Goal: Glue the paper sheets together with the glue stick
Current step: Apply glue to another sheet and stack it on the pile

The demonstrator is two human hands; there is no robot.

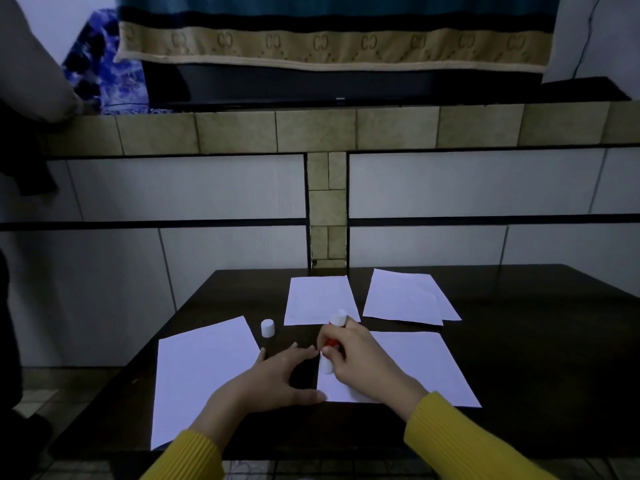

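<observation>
The right hand grips the glue stick, its tip against the left edge of the near-right paper sheet. The left hand, fingers spread flat, presses that edge to the dark surface. The white cap stands apart.

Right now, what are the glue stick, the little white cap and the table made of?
The glue stick in the right hand looks like smooth plastic, red and white. The cap looks like matte white plastic, evenly molded. The table seems dark wood or laminate with a dull sheen; grain is too dim to tell.
</observation>
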